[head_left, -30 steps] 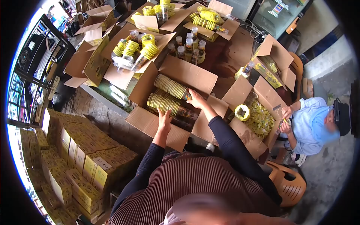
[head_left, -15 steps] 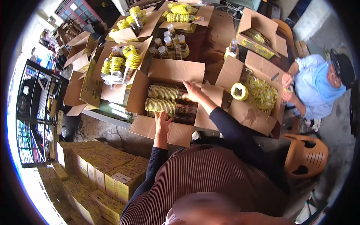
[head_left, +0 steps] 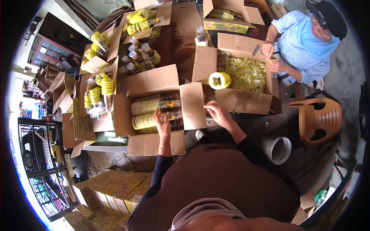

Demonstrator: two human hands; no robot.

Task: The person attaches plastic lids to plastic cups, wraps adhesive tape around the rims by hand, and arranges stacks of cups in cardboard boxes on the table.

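A cardboard box (head_left: 152,82) stands open before me. Inside lie two rows of stacked yellow-rimmed rounds (head_left: 145,121), their right ends clear and printed; I cannot tell exactly what they are. My left hand (head_left: 163,125) is over the box's near side, at the front row, fingers bent but apart, with nothing visible in them. Just right of the box's raised right flap (head_left: 192,106), my right hand (head_left: 219,114) has its fingers apart, the fingertips close to the flap's edge. Whether they touch it I cannot tell. The near flap (head_left: 154,144) hangs outward below my left wrist.
A co-worker (head_left: 304,46) sits at the right, hands over a box of yellow scraps (head_left: 246,73). A yellow roll (head_left: 219,80) rests on its flap. Clear bottles (head_left: 140,56) stand behind my box. An orange chair (head_left: 320,119), a bucket (head_left: 279,150) and stacked cartons (head_left: 115,184) are nearby.
My right hand has left the box's inside and is now beyond the right flap, which has swung up and inward. My left hand stays by the front row. The view has shifted.
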